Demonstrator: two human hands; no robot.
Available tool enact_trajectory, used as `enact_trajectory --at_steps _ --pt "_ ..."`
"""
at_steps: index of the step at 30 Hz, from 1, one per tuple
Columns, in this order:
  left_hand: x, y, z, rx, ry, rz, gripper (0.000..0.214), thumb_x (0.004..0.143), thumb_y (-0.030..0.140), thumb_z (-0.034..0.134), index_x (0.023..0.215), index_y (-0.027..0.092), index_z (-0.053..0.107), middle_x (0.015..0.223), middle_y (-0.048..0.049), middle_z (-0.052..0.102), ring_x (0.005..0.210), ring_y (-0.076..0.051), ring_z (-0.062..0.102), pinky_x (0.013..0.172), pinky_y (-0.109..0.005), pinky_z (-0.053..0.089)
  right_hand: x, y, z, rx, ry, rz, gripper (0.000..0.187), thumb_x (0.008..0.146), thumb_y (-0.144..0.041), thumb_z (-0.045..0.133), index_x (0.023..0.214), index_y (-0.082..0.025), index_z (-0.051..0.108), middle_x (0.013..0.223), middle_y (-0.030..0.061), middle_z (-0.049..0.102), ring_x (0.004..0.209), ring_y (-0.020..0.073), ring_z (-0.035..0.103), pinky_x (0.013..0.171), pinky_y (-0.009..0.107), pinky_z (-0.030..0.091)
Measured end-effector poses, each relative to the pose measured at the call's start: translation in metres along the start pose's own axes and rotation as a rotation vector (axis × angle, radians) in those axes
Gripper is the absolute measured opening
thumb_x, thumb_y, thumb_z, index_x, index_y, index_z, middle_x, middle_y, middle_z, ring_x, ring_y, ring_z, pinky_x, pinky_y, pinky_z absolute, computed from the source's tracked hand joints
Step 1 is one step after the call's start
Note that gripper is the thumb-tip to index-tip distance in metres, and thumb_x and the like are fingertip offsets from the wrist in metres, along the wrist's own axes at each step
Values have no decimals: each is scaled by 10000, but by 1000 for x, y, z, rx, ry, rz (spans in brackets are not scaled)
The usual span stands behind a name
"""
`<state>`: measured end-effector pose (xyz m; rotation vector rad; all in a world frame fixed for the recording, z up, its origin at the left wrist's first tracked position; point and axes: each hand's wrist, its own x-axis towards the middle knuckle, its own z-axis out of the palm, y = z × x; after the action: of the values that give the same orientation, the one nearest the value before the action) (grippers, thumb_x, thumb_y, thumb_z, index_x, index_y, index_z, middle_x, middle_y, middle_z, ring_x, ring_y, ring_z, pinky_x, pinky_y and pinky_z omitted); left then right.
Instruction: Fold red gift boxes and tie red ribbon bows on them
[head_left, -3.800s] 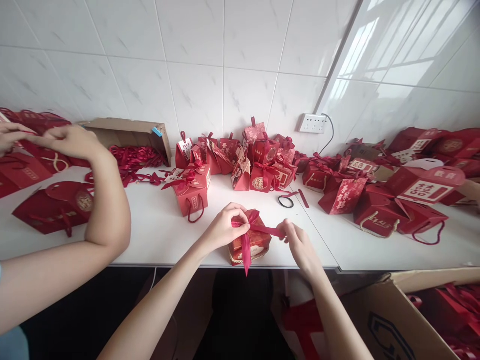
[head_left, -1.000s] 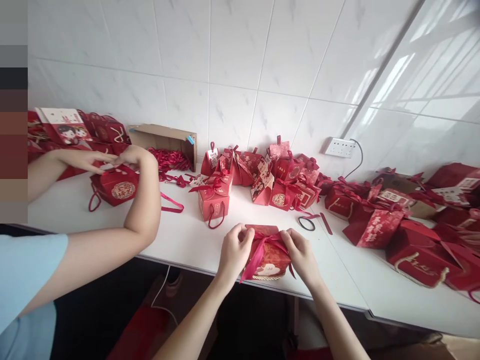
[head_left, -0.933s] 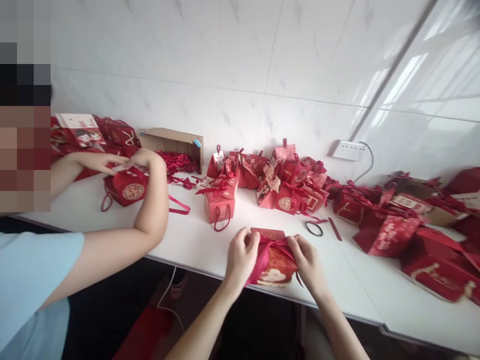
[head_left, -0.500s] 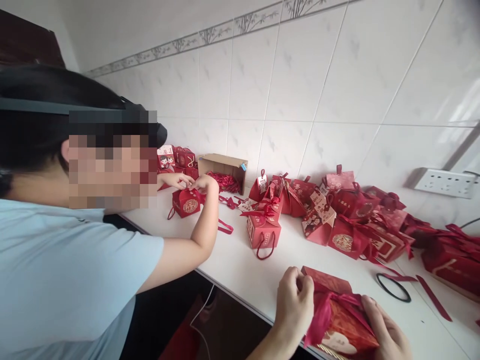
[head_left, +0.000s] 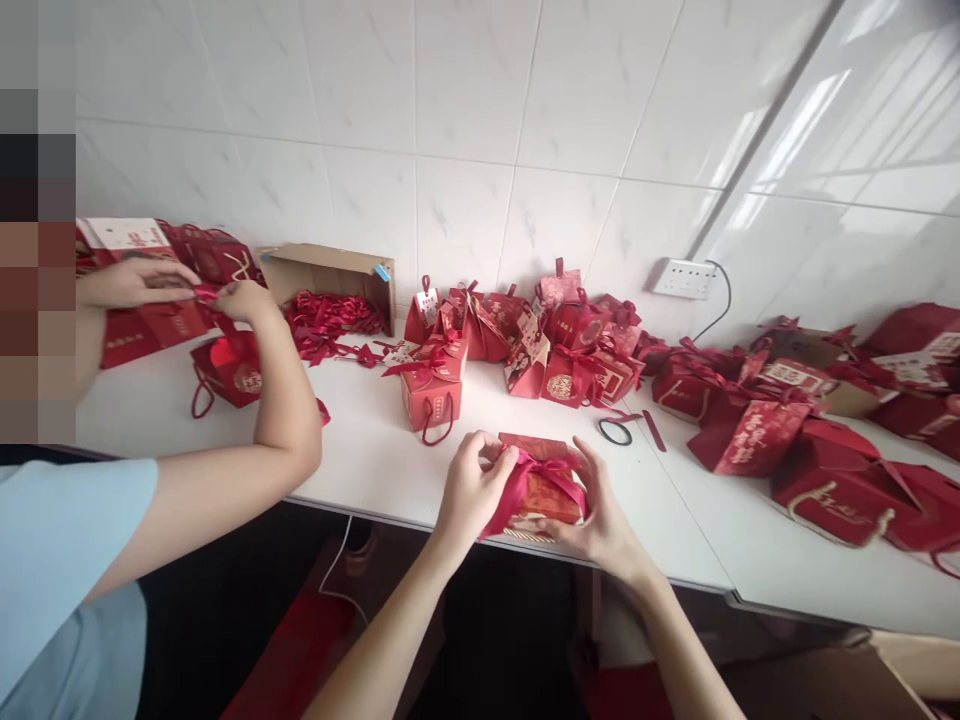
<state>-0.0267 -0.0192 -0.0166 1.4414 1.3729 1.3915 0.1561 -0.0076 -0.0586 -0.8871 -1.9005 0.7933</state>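
Note:
A red gift box [head_left: 551, 497] with a dark pink ribbon bow [head_left: 546, 464] across its top rests at the table's front edge. My left hand [head_left: 474, 490] is closed at its left side, thumb and fingers pinched by the box edge and the ribbon. What exactly lies between those fingertips is partly hidden. Around the right side, my right hand [head_left: 600, 505] grips the box, its thumb low on the front and a finger up at the back corner. A twisted gold cord [head_left: 529, 535] shows under the front.
At left, a co-worker's hands [head_left: 247, 298] hold ribbon above a red box [head_left: 229, 372]. Behind are a cardboard box [head_left: 322, 262] of ribbons and a finished red box [head_left: 431, 390]. More gift boxes [head_left: 750, 430] stand right, near a black ring [head_left: 615, 431] and a power strip [head_left: 684, 278].
The view has swung to the right. My right hand has shifted its hold, its thumb now at the box front. The co-worker's hands have lifted off the box with ribbon between them.

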Motion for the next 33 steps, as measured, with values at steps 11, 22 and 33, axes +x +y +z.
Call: enact_trajectory --at_steps 11,22,33 --pt "-46 39 10 444 327 1226 123 739 147 665 775 202 562 760 3 514 768 -131 539 856 -383 481 -19 -44 2 -348 494 -432 821 777 -293 662 1413 -235 147 1381 192 317 1306 319 338 947 531 443" --pt "-55 60 14 355 289 1278 127 727 135 680 761 199 575 643 34 540 642 -106 539 819 -360 477 -35 -56 -16 -358 563 -478 860 726 -278 708 1408 -260 185 1391 164 333 1282 330 379 956 573 415" --pt "17 -26 16 156 8 96 206 777 325 529 624 187 519 602 7 569 625 -156 552 617 -280 455 -38 -51 -13 -181 585 -182 815 633 -345 757 1305 -264 303 1299 124 360 1234 305 402 977 543 388"
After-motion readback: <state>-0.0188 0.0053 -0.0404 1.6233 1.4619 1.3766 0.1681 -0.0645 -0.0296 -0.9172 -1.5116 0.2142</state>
